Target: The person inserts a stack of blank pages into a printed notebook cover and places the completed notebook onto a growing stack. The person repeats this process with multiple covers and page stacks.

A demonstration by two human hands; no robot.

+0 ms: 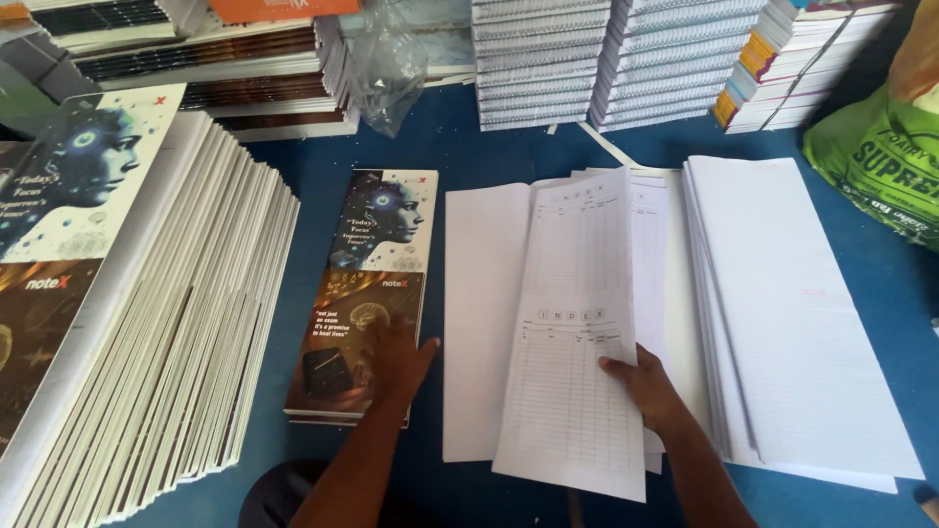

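Blue cloth covers the work surface point(469, 147), and it's crowded on every side. At centre left of the frame lies a small pile of printed covers point(364, 293), long and narrow, with a blue illustrated upper half and a dark brown lower half. The left hand point(396, 360) is flat on the lower end of that pile, palm down, fingers spread, pressing rather than gripping.

Just right of centre, the right hand point(641, 383) has hold of a ruled index sheet point(572, 332), thumb on top at the sheet's right edge, fingers tucked underneath and out of sight. That sheet sits over a plain white sheet point(479, 323) and more index sheets point(650, 225) fanned out behind it.

To the right, touching that spread, a thick stack of lined paper point(792, 313) runs toward the lower right corner. Far left, a big slanted stack of covered notebooks point(156, 323) fills the edge. Along the top sit spiral-bound stacks point(606, 59), with a clear plastic bag point(386, 68) at upper centre-left and a green sack point(880, 156) at upper right.
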